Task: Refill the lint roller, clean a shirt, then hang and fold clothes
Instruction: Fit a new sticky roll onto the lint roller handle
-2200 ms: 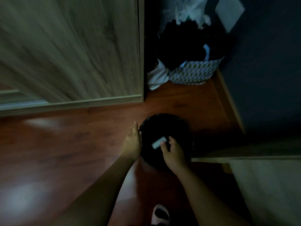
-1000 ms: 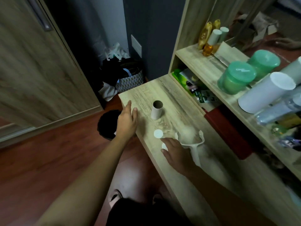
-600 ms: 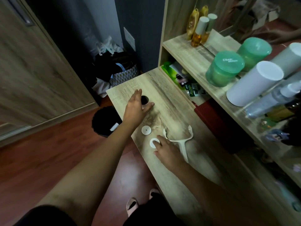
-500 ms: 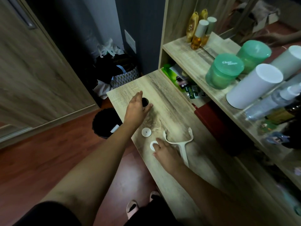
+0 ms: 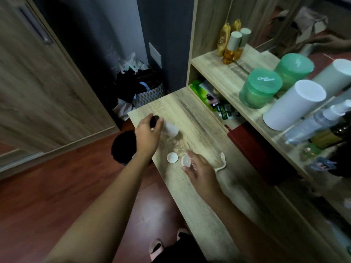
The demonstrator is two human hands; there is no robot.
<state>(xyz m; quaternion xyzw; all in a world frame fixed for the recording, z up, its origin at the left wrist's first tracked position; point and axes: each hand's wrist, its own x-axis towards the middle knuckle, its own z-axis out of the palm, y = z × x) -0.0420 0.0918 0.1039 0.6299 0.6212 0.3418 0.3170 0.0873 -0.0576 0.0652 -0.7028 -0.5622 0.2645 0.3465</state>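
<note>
On the table [image 5: 197, 118], near its front edge, the right hand [image 5: 200, 172] pinches a white cap [image 5: 185, 160]. Farther along, the left hand [image 5: 148, 134] grips the tilted roll [image 5: 171, 129]. Beside the table's edge stands a bin [image 5: 121, 149], too dark inside to see.

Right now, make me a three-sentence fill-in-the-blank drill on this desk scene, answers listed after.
1. The left hand grips the roll, which is ___ in colour.
2. The right hand pinches one cap and a second cap lies on the desk, so ___ caps show.
3. The bin on the floor beside the desk is ___ in colour.
Missing words: white; two; black.
</note>
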